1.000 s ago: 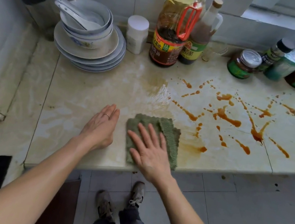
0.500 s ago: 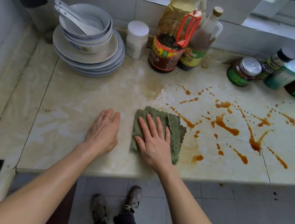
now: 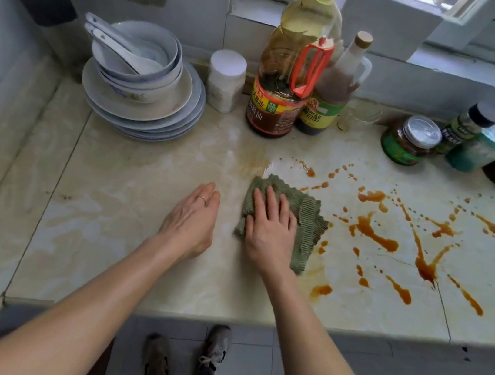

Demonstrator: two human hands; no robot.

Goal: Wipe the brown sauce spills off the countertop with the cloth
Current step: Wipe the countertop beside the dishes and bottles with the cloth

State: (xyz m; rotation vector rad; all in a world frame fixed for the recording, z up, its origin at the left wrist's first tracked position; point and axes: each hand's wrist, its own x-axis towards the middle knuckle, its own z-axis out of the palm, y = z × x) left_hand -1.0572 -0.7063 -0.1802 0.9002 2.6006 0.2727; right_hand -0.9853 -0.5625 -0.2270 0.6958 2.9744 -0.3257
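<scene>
Right hand (image 3: 270,227): flat, fingers straight, pressing the cloth (image 3: 305,217).
Sauce spills (image 3: 376,234): at three o'clock from it, nearer this hand.
Left hand (image 3: 193,216): flat, holding nothing.

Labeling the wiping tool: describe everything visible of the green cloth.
The cloth is dull green, knitted or terry-looking, folded into a rough square with a ribbed band along its right side. It lies flat on the pale marbled countertop, at the left margin of the brown sauce spills. The right hand presses on it, fingers straight, covering its left half.
</scene>
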